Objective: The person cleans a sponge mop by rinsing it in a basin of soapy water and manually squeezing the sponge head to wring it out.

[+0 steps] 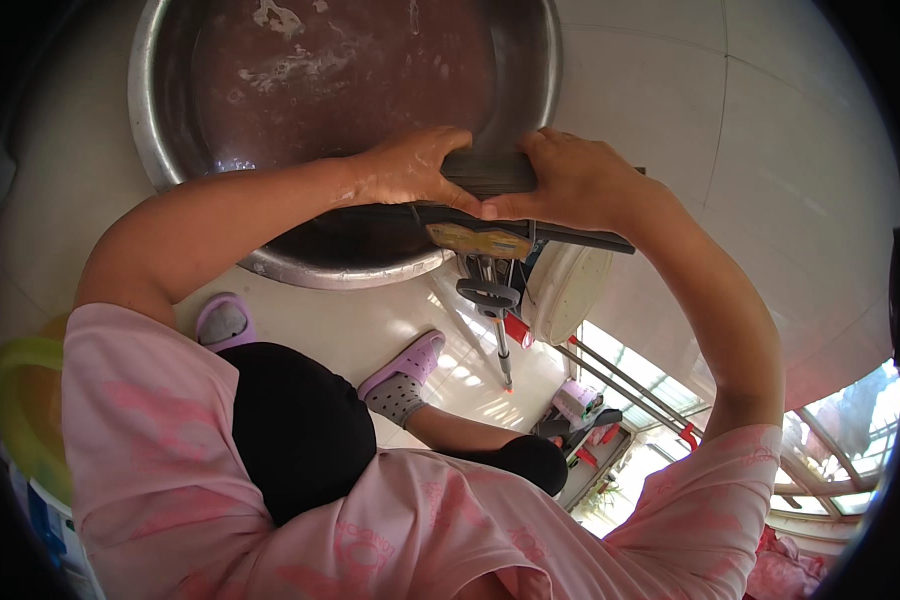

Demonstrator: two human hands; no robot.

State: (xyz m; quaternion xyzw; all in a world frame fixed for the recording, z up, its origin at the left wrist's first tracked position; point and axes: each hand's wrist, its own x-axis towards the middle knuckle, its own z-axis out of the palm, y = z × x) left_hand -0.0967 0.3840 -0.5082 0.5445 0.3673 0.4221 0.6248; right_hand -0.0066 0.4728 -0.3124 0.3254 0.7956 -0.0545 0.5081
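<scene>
A large round metal basin [150,127] stands before me, holding cloudy reddish-brown liquid [345,90] with pale foam patches. Across its near right part runs a dark board or plank [585,234]. Both of my hands grip a dark, block-like thing [489,172] over this board; its exact kind is unclear. My left hand [420,169] holds its left end and my right hand [577,180] its right end, the thumbs nearly meeting. The fingertips are curled over the far side. Just below the hands, a worn yellowish piece [480,240] sits against the board's near edge.
Right of the basin are a whitish round bucket or lid [570,292] and a metal pole with a grey ring [487,294]. Long poles with red ends [630,390] lean lower right. A green-rimmed basin [15,405] is at far left. My feet in purple slippers [412,356] are below.
</scene>
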